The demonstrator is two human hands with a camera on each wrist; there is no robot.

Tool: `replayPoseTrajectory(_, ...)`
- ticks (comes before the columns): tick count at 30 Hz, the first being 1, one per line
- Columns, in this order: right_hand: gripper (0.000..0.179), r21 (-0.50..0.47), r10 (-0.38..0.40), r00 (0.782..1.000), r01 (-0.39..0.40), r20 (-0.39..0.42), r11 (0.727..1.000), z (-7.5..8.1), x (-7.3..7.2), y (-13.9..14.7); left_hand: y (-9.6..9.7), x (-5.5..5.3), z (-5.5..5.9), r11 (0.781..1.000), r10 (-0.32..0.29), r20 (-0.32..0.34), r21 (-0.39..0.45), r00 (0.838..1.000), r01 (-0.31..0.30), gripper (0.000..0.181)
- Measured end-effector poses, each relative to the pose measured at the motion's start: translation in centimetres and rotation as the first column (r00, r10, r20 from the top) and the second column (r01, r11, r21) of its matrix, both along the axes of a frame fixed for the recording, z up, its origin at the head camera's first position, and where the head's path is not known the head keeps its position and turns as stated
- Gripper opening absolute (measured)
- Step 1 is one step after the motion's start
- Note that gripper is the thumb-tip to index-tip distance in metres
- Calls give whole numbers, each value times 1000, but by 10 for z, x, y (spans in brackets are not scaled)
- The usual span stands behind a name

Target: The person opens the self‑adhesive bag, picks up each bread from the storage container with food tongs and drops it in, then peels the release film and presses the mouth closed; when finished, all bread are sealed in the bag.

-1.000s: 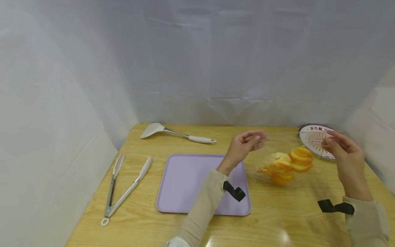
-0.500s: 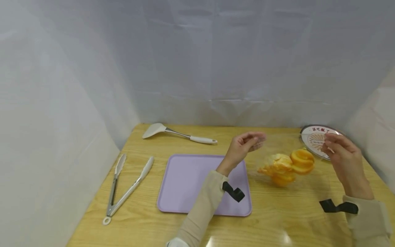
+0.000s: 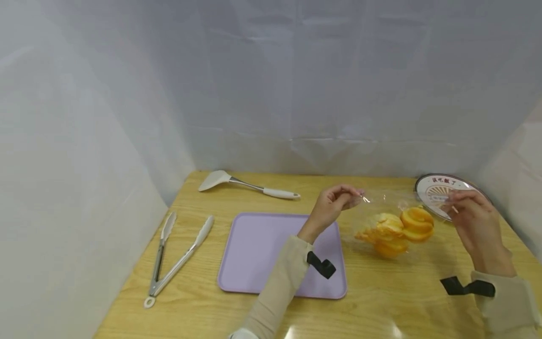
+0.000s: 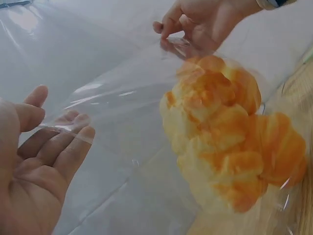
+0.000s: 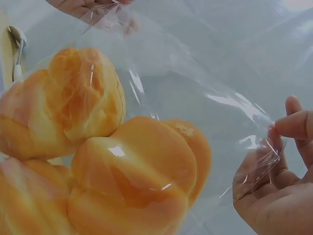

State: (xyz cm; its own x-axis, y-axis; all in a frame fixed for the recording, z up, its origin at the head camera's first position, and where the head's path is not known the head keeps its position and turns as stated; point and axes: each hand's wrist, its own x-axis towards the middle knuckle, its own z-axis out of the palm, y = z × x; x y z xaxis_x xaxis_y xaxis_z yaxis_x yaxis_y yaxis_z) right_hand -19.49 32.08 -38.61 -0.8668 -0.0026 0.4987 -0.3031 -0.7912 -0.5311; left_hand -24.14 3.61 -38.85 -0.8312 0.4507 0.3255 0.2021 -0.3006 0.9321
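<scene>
A clear plastic bag [image 5: 205, 93] hangs stretched between both hands, with several golden-brown bread rolls [image 3: 417, 224] inside it. My left hand [image 3: 332, 207] pinches one upper corner between thumb and fingers. The opposite upper corner is pinched by my right hand [image 3: 476, 226]. In the left wrist view, the left hand [image 4: 44, 161] grips the film at the left, and the breads [image 4: 215, 137] bulge below the far hand. From the right wrist, the right hand [image 5: 279, 181] shows its thumb pressed on the bag's edge, while the breads fill the lower left.
A lilac tray [image 3: 250, 254] lies on the wooden table [image 3: 203, 315], partly under the left forearm. Spread metal tongs [image 3: 171, 273] lie at the left. Behind the tray is a white-headed turner [image 3: 250, 185]. A patterned plate [image 3: 438, 181] stands at the back right, partly behind the right hand.
Both hands keep their pinch on the bag, and the breads hang in nearly the same place. The bag's upper edge looks slightly lower; the whole head view has shifted slightly.
</scene>
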Motion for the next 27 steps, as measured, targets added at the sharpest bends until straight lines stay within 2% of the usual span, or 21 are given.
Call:
replayPoseTrajectory(6,34,53,-82,993,78,85,996,3,1,-1,-5,1,-2,996,3,-64,-91,998,-9,23)
replayPoseTrajectory(10,33,61,-86,992,81,97,995,3,0,0,-7,1,-1,995,-15,-91,-99,996,6,24)
replayPoseTrajectory(13,34,56,-72,996,69,52,996,2,-1,1,-7,1,-1,996,-24,-106,-93,994,14,26)
replayPoseTrajectory(17,40,73,1,999,2,-43,997,-2,-3,4,-5,1,-2,997,-17,-111,-80,994,9,29)
replayPoseTrajectory(20,49,171,-13,996,29,-92,985,-4,-3,6,-2,1,-3,998,0,-107,-59,994,-6,31)
replayPoseTrajectory(22,48,205,-17,992,43,-125,978,-5,-2,7,0,1,-4,999,25,-105,-40,994,-29,30)
replayPoseTrajectory(24,38,254,-76,985,113,-153,961,-5,-1,6,4,2,-3,997,68,-102,-26,992,-71,29)
replayPoseTrajectory(27,23,267,-140,973,186,-183,945,-5,0,4,9,4,-1,978,191,-102,-60,976,-198,22)
